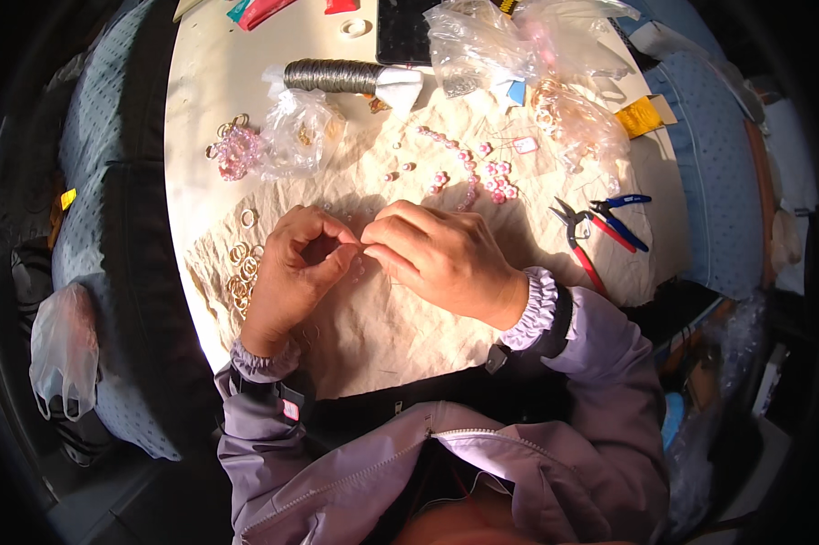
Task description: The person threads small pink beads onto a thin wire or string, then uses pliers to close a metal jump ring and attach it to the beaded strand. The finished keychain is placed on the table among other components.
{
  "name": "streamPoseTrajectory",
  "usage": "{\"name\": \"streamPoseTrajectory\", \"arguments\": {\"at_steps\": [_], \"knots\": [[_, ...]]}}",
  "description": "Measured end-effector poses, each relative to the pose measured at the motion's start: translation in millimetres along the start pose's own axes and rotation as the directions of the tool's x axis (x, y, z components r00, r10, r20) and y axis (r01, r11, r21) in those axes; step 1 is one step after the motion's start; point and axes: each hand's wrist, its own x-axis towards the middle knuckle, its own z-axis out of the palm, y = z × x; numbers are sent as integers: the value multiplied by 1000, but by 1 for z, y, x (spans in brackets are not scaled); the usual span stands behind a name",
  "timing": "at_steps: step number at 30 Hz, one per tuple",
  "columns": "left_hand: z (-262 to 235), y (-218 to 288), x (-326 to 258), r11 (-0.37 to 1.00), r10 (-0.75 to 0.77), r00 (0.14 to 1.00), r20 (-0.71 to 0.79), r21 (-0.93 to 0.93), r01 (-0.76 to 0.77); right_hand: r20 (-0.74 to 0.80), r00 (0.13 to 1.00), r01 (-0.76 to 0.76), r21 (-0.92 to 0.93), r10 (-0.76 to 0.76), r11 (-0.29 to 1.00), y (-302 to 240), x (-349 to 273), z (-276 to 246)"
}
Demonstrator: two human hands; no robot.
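Nearest the body, both hands meet over the cream cloth (pixel 382 336) spread on the worktop (pixel 210 109). The left hand (pixel 293 272) curls with thumb and forefinger pinched shut; the right hand (pixel 437 254) closes its grip against it — whatever sits between the fingertips is too small to make out. Just left lie loose gold rings (pixel 242 268), kept within easy reach. Beyond the knuckles, pink beads (pixel 482 173) scatter on the cloth, which likely stops them rolling. To the right rest red pliers (pixel 580 243) and blue pliers (pixel 618 213) — further back, a wire coil (pixel 332 76) and clear bags (pixel 509 41).
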Motion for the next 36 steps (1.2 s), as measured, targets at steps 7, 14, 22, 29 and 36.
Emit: {"name": "streamPoseTrajectory", "arguments": {"at_steps": [7, 14, 22, 29, 36], "knots": [[-4, 2, -1, 992, 62, 997, 40, -114, -57, 45, 987, -157, 187, 151, 970, 5, 4, 2], [-4, -2, 1, 996, 92, 995, 34, -17, -91, 49, 996, -82, 122, 76, 989, 8, 7, 5], [-30, 6, 3, 984, 23, 963, -269, 174, 25, 107, 991, -86, 63, 79, 994, 5, 6, -1], [-35, -4, 5, 863, 211, 971, -108, 486, -134, 68, 995, -79, 40, 76, 996, 7, 6, 2], [-23, -4, 7, 939, 235, 971, -35, 264, -218, 88, 994, -61, -12, 62, 998, 8, 8, 4]]}}
